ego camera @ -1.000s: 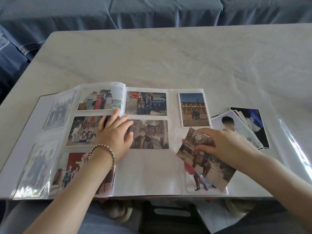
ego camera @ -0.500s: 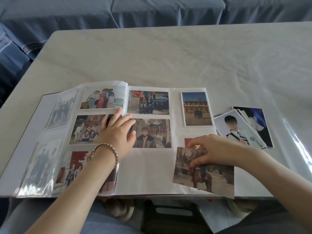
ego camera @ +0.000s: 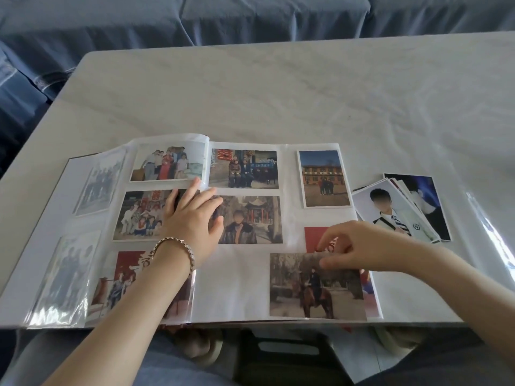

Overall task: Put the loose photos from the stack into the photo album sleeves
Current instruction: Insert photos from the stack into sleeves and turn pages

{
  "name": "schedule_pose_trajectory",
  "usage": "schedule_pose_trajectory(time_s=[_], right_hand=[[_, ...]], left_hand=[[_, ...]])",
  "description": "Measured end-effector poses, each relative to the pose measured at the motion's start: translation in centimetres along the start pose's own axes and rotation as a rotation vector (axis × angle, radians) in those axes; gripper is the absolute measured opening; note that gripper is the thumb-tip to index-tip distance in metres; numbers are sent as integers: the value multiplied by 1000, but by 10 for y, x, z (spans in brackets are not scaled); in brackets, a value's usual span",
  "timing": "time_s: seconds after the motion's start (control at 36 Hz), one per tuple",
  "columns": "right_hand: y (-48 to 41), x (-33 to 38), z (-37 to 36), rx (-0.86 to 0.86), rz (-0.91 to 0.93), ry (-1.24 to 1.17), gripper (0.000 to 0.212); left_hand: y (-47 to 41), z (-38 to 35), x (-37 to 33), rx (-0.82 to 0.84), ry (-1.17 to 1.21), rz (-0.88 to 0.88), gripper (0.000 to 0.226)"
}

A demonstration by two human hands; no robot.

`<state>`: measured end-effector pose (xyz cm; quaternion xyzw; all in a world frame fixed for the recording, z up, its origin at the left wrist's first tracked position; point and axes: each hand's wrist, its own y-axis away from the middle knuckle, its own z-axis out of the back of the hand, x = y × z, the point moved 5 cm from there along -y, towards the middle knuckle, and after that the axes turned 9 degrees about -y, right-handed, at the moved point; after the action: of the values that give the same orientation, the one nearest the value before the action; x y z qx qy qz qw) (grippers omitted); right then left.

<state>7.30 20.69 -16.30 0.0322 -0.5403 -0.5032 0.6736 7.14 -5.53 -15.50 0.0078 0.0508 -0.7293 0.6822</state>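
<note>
The photo album [ego camera: 242, 285] lies open on the table near me, with photos in most sleeves. My left hand [ego camera: 192, 215] rests flat on the middle of the album, fingers straight, across the fold. My right hand [ego camera: 351, 246] pinches the top edge of a horse-rider photo [ego camera: 315, 288] that lies level on the right page's lower part, over a red photo [ego camera: 316, 238] in a sleeve. The stack of loose photos [ego camera: 401, 210] sits fanned out on the table just right of the album, a portrait on top.
The pale table [ego camera: 278, 93] stretches far beyond the album. A blue cloth-covered sofa [ego camera: 195, 18] runs behind it. A clear plastic sheet [ego camera: 490, 232] glints at the right edge. The table's front edge is right under the album.
The horse-rider photo has gone from tilted to level and slid down-left onto the lower right page. My right hand moved with it. My left hand stayed put.
</note>
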Motion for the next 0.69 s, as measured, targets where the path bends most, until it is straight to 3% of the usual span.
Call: schedule_pose_trajectory(time_s=[0.17,0.31,0.47,0.69], right_hand=[[22,-26,15,-22,-61,-220,23],[27,-31,17,-234,-22,-336,19],[27,-26,5,-352,11,-349,25],[12,-3,-20,-379,23,-404,16]], left_hand=[[0,-1,0,-6,-9,-3,34],[0,0,-1,-11,-13,0,34],[0,0,-1,-3,-25,-1,34],[-1,0,-1,10,-35,6,36]])
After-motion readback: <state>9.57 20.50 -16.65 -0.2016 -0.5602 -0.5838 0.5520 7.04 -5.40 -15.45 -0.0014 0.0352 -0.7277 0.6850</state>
